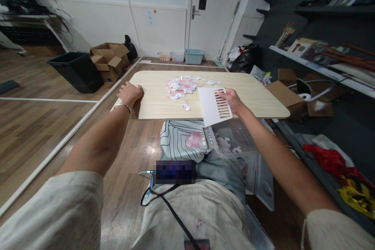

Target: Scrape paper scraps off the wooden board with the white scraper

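Observation:
A light wood-grain tabletop stretches across in front of me. Torn white and pinkish paper scraps lie in a heap near its middle, with a small scrap closer to me. In my right hand is a flat white plastic sheet with a row of slots; my fingers grip its slotted side, and it is tilted over the table's near edge. My left hand rests palm down at the table's left edge, fingers apart and slightly bent, holding no separate object.
Below the near edge, a clear plastic tub contains paper scraps. A line-patterned cloth with a pink patch covers my lap, near a blurred-out device. A black bin and cardboard boxes stand left; shelves line the right.

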